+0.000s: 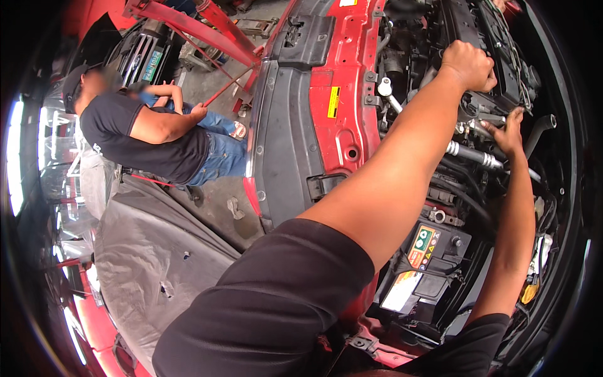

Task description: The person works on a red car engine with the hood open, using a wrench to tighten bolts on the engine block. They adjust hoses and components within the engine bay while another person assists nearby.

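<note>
Over the edge of the black engine cover, my left hand is closed in a fist; what it grips, if anything, is hidden under the fingers. My right hand is just below and to the right of it, thumb and forefinger spread apart against metal parts at the end of the engine. A short grey cylindrical part lies by its thumb. Below the hands runs a silver metal pipe, partly covered by my left forearm. An open-ended grey tube stands right of my right hand.
A battery sits in the near engine bay. The car's red front crossmember runs left of my arm. At the left, a person in a dark shirt holds a red bar beside another person. A grey cover drapes something nearer me.
</note>
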Tool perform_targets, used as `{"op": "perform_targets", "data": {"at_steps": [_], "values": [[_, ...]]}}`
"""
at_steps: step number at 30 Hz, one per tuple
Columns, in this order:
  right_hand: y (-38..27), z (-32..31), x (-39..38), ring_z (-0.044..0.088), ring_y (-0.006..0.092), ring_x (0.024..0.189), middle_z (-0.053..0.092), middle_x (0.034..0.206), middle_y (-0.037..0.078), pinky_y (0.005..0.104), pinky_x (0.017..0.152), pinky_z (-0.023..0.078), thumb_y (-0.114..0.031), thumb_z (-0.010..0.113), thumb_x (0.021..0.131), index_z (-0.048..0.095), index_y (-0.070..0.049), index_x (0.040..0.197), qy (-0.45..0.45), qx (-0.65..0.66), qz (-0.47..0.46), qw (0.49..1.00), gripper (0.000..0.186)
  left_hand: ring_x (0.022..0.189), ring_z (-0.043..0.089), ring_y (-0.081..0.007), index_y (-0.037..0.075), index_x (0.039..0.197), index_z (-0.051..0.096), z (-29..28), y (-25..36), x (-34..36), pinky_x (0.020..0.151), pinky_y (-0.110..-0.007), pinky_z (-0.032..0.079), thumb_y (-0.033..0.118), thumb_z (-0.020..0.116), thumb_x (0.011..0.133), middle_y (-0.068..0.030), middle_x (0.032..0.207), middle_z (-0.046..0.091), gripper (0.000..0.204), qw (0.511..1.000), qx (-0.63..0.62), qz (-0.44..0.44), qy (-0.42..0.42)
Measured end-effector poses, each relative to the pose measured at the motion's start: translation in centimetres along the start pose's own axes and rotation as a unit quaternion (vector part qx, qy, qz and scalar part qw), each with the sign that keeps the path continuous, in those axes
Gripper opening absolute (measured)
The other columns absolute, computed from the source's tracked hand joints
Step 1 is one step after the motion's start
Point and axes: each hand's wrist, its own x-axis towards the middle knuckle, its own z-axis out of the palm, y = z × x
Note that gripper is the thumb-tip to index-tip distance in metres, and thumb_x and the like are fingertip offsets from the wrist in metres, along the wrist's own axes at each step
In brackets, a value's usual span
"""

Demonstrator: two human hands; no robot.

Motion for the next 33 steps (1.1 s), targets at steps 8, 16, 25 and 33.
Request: {"op": "perform_targets", "data": {"at_steps": [8, 16, 25, 33], "values": [[-5.3, -1.6, 1.2, 0.025, 0.0536, 0.154, 0.001, 0.166, 0.043, 0.0504, 0.125, 0.032, -0.081, 0.085, 0.06, -0.006, 0.017, 0.158, -0.095, -0.051, 0.053, 0.993, 0.166, 0.08, 0.077, -0.0341, 0.014, 0.087, 0.079, -5.0, -0.3, -1.6, 0.074, -0.049, 0.061, 0.046, 0.059, 0.087, -0.0133, 0.084, 0.077, 0.038, 0.999, -0.019, -0.04, -0.008], [-5.5, -3.3, 0.5, 0.035, 0.0553, 0.148, 0.008, 0.164, 0.044, 0.0512, 0.122, 0.038, -0.079, 0.089, 0.055, -0.007, 0.02, 0.156, -0.126, -0.031, 0.094, 0.987, 0.171, 0.075, 0.077, -0.0352, 0.033, 0.092, 0.08, 0.1, -1.3, -0.2, 0.064, -0.048, 0.061, 0.065, 0.065, 0.085, -0.0068, 0.082, 0.078, 0.036, 0.993, 0.092, 0.025, 0.076], [-5.1, -4.0, -0.3, 0.031, 0.0511, 0.152, 0.009, 0.166, 0.042, 0.0497, 0.124, 0.035, -0.07, 0.09, 0.063, -0.011, 0.017, 0.157, -0.126, -0.028, 0.105, 0.986, 0.163, 0.076, 0.075, -0.0377, 0.02, 0.082, 0.077, -0.1, -0.1, -0.6, 0.067, -0.05, 0.06, 0.052, 0.064, 0.086, -0.0071, 0.086, 0.078, 0.034, 0.994, 0.026, 0.022, 0.109], [-5.5, -4.7, -0.5, 0.019, 0.0553, 0.155, 0.006, 0.166, 0.043, 0.0525, 0.129, 0.021, -0.071, 0.09, 0.062, -0.006, 0.02, 0.157, -0.142, -0.032, 0.111, 0.983, 0.162, 0.068, 0.073, -0.0363, 0.017, 0.074, 0.073, 0.7, -0.3, -0.6, 0.061, -0.049, 0.058, 0.043, 0.069, 0.085, -0.0079, 0.077, 0.075, 0.028, 0.982, 0.017, 0.069, 0.175]]}}
